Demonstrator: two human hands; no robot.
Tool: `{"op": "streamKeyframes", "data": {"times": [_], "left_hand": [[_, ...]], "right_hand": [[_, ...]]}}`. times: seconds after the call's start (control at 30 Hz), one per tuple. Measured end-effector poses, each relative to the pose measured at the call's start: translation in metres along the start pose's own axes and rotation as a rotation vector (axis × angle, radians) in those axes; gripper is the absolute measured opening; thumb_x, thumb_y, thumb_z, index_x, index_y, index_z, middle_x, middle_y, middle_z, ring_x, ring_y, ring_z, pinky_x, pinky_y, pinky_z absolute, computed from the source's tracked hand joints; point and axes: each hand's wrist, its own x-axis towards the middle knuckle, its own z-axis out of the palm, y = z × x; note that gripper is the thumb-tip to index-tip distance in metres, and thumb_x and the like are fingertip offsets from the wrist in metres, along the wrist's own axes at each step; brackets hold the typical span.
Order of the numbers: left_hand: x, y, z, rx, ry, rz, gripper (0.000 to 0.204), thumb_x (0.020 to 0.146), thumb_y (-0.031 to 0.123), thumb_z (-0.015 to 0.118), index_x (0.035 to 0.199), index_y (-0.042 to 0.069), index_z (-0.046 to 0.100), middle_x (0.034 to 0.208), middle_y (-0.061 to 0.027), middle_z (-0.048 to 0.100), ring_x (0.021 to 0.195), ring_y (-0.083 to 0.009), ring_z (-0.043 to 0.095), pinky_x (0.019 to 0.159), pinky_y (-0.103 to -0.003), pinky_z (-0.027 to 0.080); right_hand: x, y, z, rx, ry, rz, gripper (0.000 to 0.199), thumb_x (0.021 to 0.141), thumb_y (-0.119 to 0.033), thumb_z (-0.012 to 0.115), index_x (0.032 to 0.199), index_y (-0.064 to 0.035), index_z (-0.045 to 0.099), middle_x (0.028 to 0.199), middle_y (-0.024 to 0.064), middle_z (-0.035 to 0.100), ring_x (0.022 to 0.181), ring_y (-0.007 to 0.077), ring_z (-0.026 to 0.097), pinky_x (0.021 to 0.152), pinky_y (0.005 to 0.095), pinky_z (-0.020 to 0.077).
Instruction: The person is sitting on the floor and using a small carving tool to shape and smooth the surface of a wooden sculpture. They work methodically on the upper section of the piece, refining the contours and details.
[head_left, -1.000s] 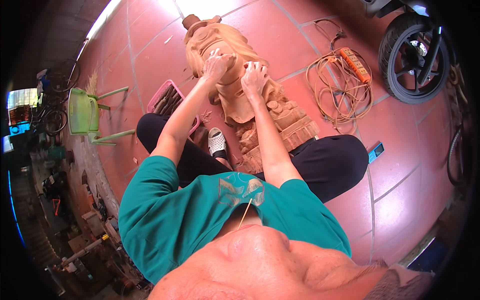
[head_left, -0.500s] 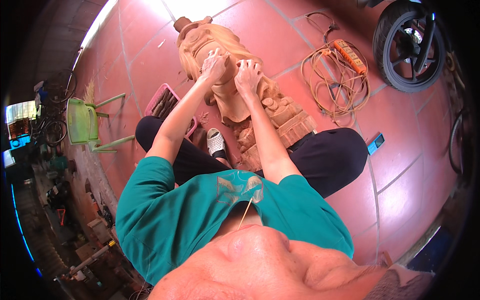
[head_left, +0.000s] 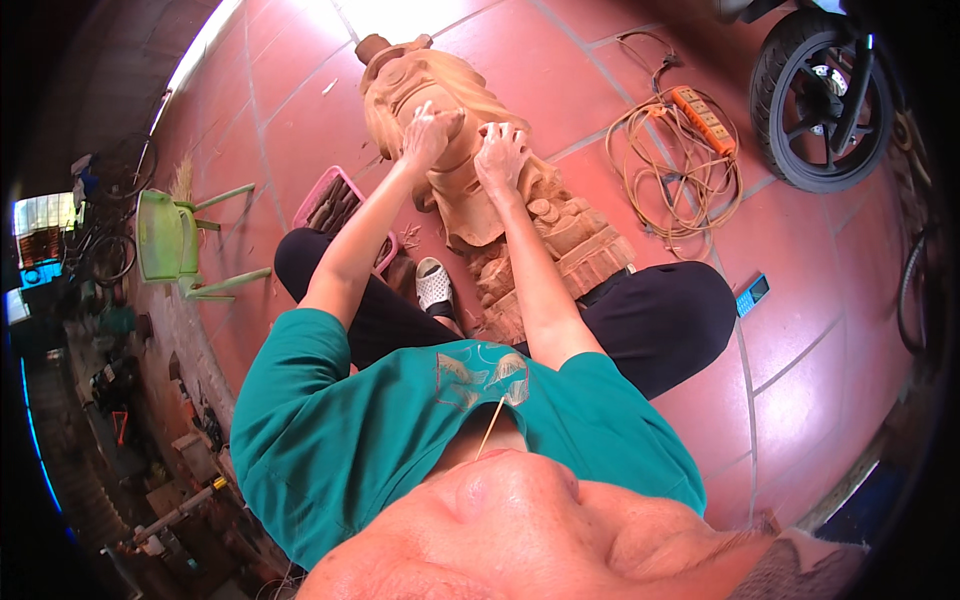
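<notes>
A carved wooden statue [head_left: 472, 222] lies lengthwise on the floor in front of me, its base nearest to me between my bent legs. My left hand [head_left: 427, 140] rests on the rounded middle of the carving, fingers bent in a grip. Close on its right, my right hand [head_left: 501, 158] is curled against the statue's side, knuckles up. Whatever the fingers of either hand hold is hidden or too small to make out.
Left of the statue stands a pink basket [head_left: 311, 196] of dark, long pieces. Farther left is a green plastic chair [head_left: 166, 236]. To the right lie an orange power strip [head_left: 704, 120] with a coiled cord, and a blue phone [head_left: 752, 295]. A motorcycle wheel [head_left: 768, 112] stands at far right.
The whole view has shifted slightly. Both hands stay at nearly the same places on the statue, with little visible change in their grip.
</notes>
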Motion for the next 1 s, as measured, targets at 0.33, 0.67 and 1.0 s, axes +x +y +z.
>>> {"op": "streamKeyframes", "data": {"times": [0.33, 0.67, 1.0], "left_hand": [[0.034, -0.055, 0.010, 0.122, 0.180, -0.160, 0.023, 0.089, 0.011, 0.058, 0.105, 0.019, 0.073, 0.099, -0.0200, 0.061, 0.096, -0.0362, 0.061, 0.083, -0.047, 0.051], [-0.037, -0.012, -0.007, -0.042, 0.247, 0.015, 0.023, 0.088, 0.012, 0.062, 0.104, 0.023, 0.075, 0.092, -0.0121, 0.060, 0.089, -0.0308, 0.061, 0.076, -0.042, 0.052], [0.001, -0.092, 0.007, -0.101, 0.425, -0.343, 0.020, 0.085, 0.014, 0.068, 0.101, 0.022, 0.077, 0.087, -0.0137, 0.062, 0.087, -0.0316, 0.061, 0.078, -0.043, 0.050]], "right_hand": [[-0.006, -0.011, -0.004, 0.054, -0.043, -0.014, 0.016, 0.093, -0.018, 0.051, 0.104, -0.0179, 0.062, 0.112, 0.0048, 0.054, 0.111, 0.0308, 0.047, 0.091, 0.0534, 0.0364], [-0.002, -0.005, -0.003, -0.003, 0.038, -0.041, 0.015, 0.088, -0.014, 0.055, 0.100, -0.0170, 0.064, 0.109, 0.0055, 0.056, 0.108, 0.0303, 0.049, 0.088, 0.0521, 0.0369], [-0.007, -0.014, 0.001, 0.020, -0.008, -0.068, 0.018, 0.088, -0.011, 0.053, 0.102, -0.0170, 0.063, 0.109, 0.0049, 0.055, 0.110, 0.0296, 0.047, 0.088, 0.0512, 0.0372]]}}
